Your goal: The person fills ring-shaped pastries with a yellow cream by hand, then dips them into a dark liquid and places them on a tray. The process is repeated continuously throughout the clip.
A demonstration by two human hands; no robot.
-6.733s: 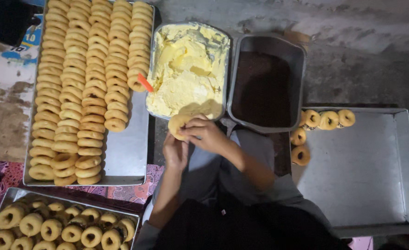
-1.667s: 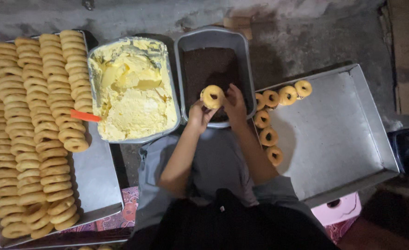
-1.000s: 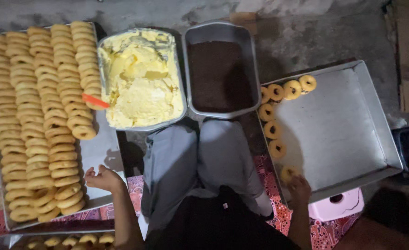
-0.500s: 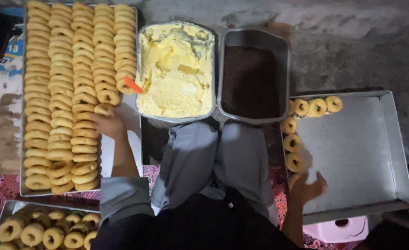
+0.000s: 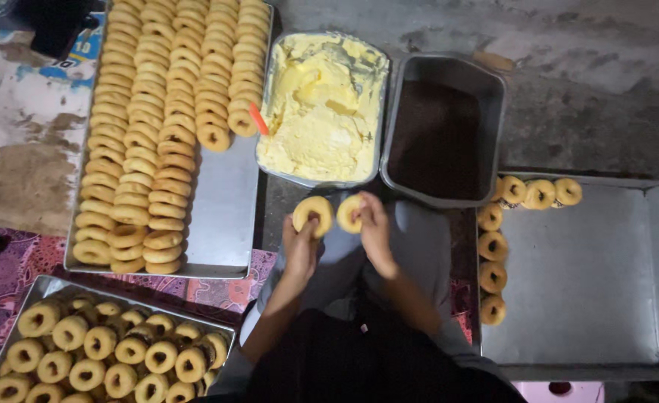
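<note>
My left hand (image 5: 300,246) holds one ring-shaped donut half (image 5: 312,214) upright, and my right hand (image 5: 374,227) holds a second donut half (image 5: 348,213) beside it. Both hands are over my lap, just in front of the tub of pale yellow cream (image 5: 322,104) with an orange spatula (image 5: 258,118) stuck in it. Right of the cream stands a metal pan of dark brown sprinkles (image 5: 441,134). Plain donuts (image 5: 150,142) lie in rows on a long metal tray (image 5: 225,216) at the left.
A metal tray (image 5: 591,276) at the right carries several finished donuts (image 5: 491,246) along its left and top edges. Another tray (image 5: 46,283) of filled donuts (image 5: 105,347) sits at the lower left on a patterned cloth (image 5: 23,261). Bare concrete floor lies beyond.
My left hand has come back from the plain-donut tray and my right from the right tray's edge. Both now meet at my lap, each holding a donut piece.
</note>
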